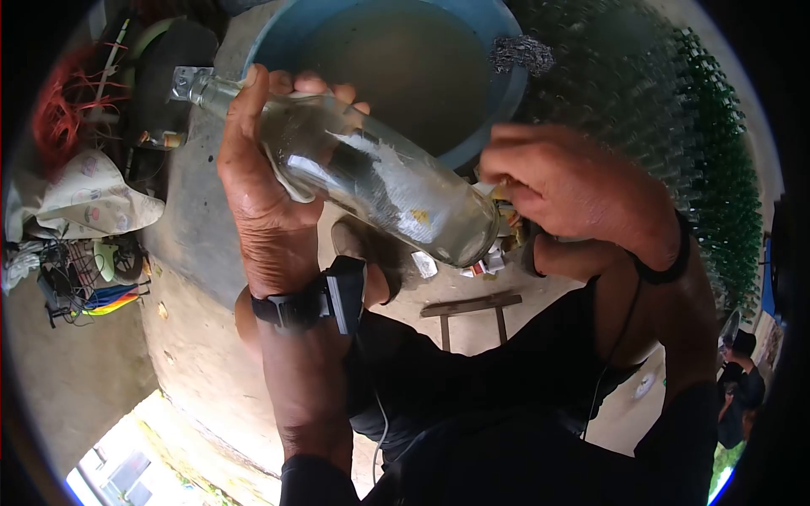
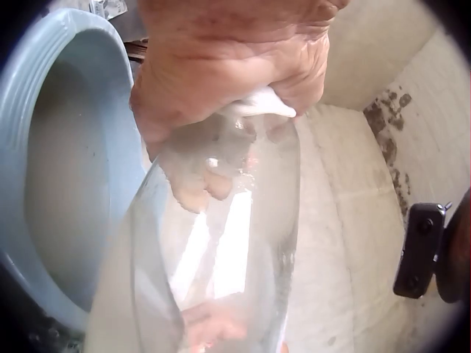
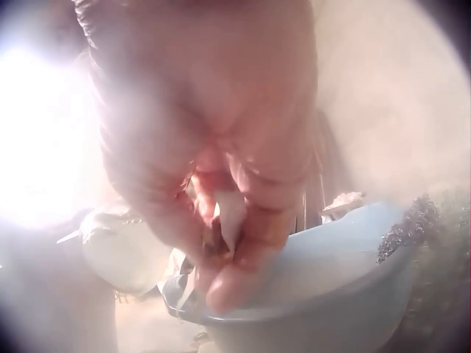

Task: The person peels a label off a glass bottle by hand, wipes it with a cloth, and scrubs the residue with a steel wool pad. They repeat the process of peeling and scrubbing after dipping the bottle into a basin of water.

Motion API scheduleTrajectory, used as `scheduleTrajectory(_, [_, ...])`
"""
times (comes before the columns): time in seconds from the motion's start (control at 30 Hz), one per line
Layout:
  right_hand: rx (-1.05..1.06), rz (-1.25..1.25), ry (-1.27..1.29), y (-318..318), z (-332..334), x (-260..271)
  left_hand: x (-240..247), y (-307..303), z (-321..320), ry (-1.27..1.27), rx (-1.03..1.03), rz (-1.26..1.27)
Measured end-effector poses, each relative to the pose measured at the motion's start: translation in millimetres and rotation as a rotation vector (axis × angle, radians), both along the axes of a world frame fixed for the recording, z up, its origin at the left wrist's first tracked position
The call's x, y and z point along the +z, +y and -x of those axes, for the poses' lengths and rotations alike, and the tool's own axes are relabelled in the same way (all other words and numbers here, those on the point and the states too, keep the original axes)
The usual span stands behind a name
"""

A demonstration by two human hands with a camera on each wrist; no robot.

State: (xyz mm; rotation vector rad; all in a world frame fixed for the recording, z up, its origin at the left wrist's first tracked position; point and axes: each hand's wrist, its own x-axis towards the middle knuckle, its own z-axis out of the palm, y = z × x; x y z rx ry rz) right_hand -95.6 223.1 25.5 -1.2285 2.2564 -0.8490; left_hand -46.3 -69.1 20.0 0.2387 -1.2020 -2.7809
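Observation:
A clear glass bottle (image 1: 380, 173) lies slantwise in the head view, its neck to the upper left and its base to the lower right. My left hand (image 1: 268, 169) grips it around the shoulder, with a white piece of material between palm and glass. Through the glass in the left wrist view, fingers of the left hand (image 2: 228, 66) show behind the bottle (image 2: 221, 257). Beside the base, my right hand (image 1: 565, 181) pinches a small whitish scrap (image 1: 485, 189). In the right wrist view the right hand (image 3: 213, 132) holds that pale scrap (image 3: 231, 217) between thumb and fingers.
A blue tub (image 1: 510, 105) of murky water stands ahead, a metal scrubber (image 1: 521, 54) on its rim. Many clear bottles and green bottles (image 1: 726, 169) stand at the right. A low wooden stool (image 1: 472, 304) and paper scraps (image 1: 424, 264) are between the legs. Cluttered items lie left.

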Motion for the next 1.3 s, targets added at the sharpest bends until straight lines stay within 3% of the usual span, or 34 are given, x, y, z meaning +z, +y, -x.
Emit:
scheduleTrajectory(0.1, [0.022, -0.083, -0.075, 6, -15, -4, -1, 2, -9, 0.124, -0.050, -0.018])
scheduleTrajectory(0.23, [0.038, -0.256, -0.192, 6, -19, -8, -3, -8, -7, 0.072, -0.087, -0.059])
scheduleTrajectory(0.43, [0.052, -0.226, -0.131, 8, -24, -15, 5, 3, -9, 0.038, -0.030, -0.022])
scheduleTrajectory(0.63, [-0.056, 0.032, -0.066, 6, -30, -18, 4, 2, -10, 0.066, -0.035, -0.018])
scheduleTrajectory(0.93, [-0.115, -0.120, -0.133, 11, -35, -8, 4, -2, -11, 0.064, 0.002, -0.018])
scheduleTrajectory(1.13, [-0.104, 0.024, 0.138, 27, -45, -36, 7, 1, -18, 0.050, -0.002, -0.041])
scheduleTrajectory(1.2, [-0.185, 0.029, -0.175, 24, -45, -28, 3, -5, -16, 0.095, -0.092, -0.096])
scheduleTrajectory(1.3, [-0.290, 0.221, -0.534, 11, -51, -5, 9, 4, -19, 0.061, -0.001, -0.095])
